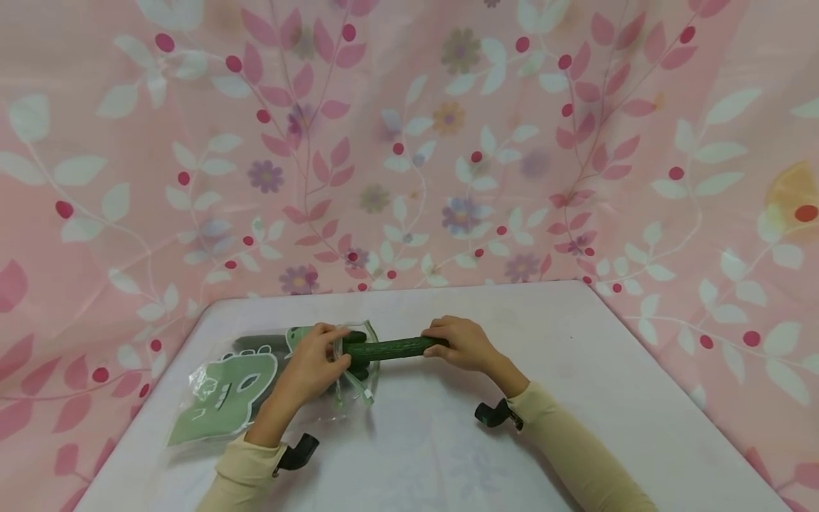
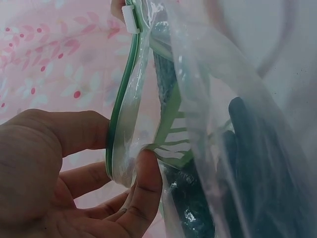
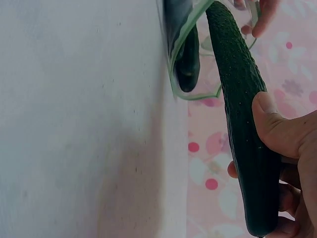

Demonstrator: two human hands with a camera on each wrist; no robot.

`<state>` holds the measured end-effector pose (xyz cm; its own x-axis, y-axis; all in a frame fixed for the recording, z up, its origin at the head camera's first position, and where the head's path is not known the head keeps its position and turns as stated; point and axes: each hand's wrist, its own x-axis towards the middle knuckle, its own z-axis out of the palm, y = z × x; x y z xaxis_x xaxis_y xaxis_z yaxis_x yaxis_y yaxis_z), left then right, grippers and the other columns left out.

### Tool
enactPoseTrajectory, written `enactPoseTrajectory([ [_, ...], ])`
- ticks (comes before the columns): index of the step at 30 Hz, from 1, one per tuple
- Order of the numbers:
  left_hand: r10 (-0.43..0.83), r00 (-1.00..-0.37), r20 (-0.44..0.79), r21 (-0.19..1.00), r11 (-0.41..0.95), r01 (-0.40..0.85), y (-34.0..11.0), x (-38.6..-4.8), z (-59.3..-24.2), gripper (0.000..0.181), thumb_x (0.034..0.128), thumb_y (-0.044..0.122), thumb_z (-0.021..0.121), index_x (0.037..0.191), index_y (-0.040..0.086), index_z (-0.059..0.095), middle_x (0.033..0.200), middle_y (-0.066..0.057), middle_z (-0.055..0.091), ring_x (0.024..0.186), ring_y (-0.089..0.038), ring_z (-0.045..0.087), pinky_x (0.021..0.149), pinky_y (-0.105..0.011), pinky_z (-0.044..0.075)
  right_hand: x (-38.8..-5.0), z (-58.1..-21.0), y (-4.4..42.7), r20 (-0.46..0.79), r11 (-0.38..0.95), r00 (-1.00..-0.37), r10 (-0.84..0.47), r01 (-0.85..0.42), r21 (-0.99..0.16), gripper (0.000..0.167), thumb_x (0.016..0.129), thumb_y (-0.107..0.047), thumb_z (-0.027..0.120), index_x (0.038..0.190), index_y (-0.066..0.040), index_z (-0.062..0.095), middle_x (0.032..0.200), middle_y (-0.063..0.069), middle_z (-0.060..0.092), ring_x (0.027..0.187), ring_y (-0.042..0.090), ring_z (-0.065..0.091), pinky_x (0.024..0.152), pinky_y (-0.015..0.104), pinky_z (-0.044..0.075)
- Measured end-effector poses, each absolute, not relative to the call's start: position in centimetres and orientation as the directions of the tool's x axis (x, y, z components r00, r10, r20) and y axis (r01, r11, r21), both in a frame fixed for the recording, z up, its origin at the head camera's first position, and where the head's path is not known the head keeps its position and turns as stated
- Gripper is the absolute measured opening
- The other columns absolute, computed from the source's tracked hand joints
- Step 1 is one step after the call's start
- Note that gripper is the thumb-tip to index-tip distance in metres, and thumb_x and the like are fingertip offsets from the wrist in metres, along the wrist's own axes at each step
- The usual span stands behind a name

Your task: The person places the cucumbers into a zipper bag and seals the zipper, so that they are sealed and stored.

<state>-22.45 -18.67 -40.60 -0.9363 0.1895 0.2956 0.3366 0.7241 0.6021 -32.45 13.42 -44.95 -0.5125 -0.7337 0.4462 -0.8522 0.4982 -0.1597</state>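
Observation:
A long dark green cucumber lies between the two hands, its left end at the mouth of a clear zip bag. My right hand grips the cucumber near its right end, thumb on one side and fingers round the other in the right wrist view. At the bag's mouth, my left hand pinches the plastic edge, with the green zip strip along its fingers. More cucumbers show inside the bag. The white zip slider sits at one end of the strip.
The bag lies on the left half of a white-covered table and bears a green cartoon print. Behind the table and at both sides hangs a pink floral curtain. Each wrist carries a black camera mount.

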Motion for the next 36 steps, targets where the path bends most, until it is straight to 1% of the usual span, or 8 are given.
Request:
enactPoseTrajectory([
  [7, 0.192, -0.931, 0.31, 0.601, 0.719, 0.348, -18.5, -22.3, -40.7, 0.046, 0.0913, 0.007, 0.07, 0.136, -0.003, 0.066, 0.132, -0.021, 0.056, 0.076, -0.015, 0.051, 0.066, -0.037, 0.044, -32.2, -45.1, 11.9, 0.443, 0.494, -0.506, -0.74, -0.856, -0.153, 0.032, 0.095, -0.037, 0.074, 0.118, -0.013, 0.078, 0.1, -0.004, 0.067, 0.087, 0.012, 0.06, 0.074, 0.033, 0.051],
  [16, 0.199, -0.93, 0.31, 0.612, 0.706, 0.356, -18.5, -22.5, -40.9, 0.047, 0.0912, 0.007, 0.068, 0.136, -0.005, 0.065, 0.135, -0.024, 0.055, 0.075, -0.015, 0.053, 0.066, -0.038, 0.045, -31.6, -45.1, 9.7, 0.426, 0.469, -0.491, -0.76, -0.868, -0.164, 0.033, 0.096, -0.037, 0.073, 0.118, -0.014, 0.078, 0.099, -0.004, 0.067, 0.087, 0.012, 0.059, 0.073, 0.031, 0.05],
  [20, 0.199, -0.933, 0.3, 0.613, 0.709, 0.348, -18.5, -22.6, -40.8, 0.047, 0.0916, 0.007, 0.068, 0.137, -0.004, 0.065, 0.135, -0.023, 0.055, 0.075, -0.015, 0.053, 0.067, -0.038, 0.046, -31.4, -45.2, 8.6, 0.431, 0.451, -0.479, -0.765, -0.876, -0.173, 0.032, 0.097, -0.037, 0.072, 0.117, -0.014, 0.079, 0.098, -0.005, 0.067, 0.085, 0.011, 0.058, 0.072, 0.029, 0.048],
  [26, 0.198, -0.935, 0.296, 0.606, 0.717, 0.343, -18.4, -22.4, -40.7, 0.047, 0.0922, 0.006, 0.068, 0.138, -0.005, 0.064, 0.135, -0.024, 0.054, 0.074, -0.014, 0.052, 0.066, -0.037, 0.046, -31.0, -45.1, 6.9, 0.424, 0.442, -0.48, -0.768, -0.876, -0.191, 0.03, 0.096, -0.037, 0.074, 0.115, -0.015, 0.08, 0.094, -0.007, 0.065, 0.079, 0.007, 0.053, 0.069, 0.025, 0.044],
  [33, 0.2, -0.938, 0.283, 0.599, 0.727, 0.335, -18.4, -22.4, -40.8, 0.047, 0.0924, 0.006, 0.07, 0.137, -0.005, 0.064, 0.134, -0.024, 0.054, 0.073, -0.014, 0.052, 0.065, -0.036, 0.046, -30.2, -44.9, 5.5, 0.404, 0.436, -0.477, -0.781, -0.879, -0.196, 0.033, 0.096, -0.035, 0.074, 0.118, -0.01, 0.079, 0.095, -0.004, 0.067, 0.082, 0.01, 0.058, 0.071, 0.025, 0.047],
  [36, 0.201, -0.938, 0.281, 0.605, 0.722, 0.336, -18.4, -22.4, -40.8, 0.046, 0.0926, 0.006, 0.07, 0.137, -0.005, 0.064, 0.134, -0.023, 0.054, 0.074, -0.014, 0.052, 0.065, -0.036, 0.045, -30.1, -45.0, 5.1, 0.39, 0.437, -0.48, -0.786, -0.877, -0.198, 0.032, 0.096, -0.035, 0.074, 0.117, -0.011, 0.08, 0.096, -0.004, 0.067, 0.083, 0.009, 0.059, 0.072, 0.025, 0.048],
])
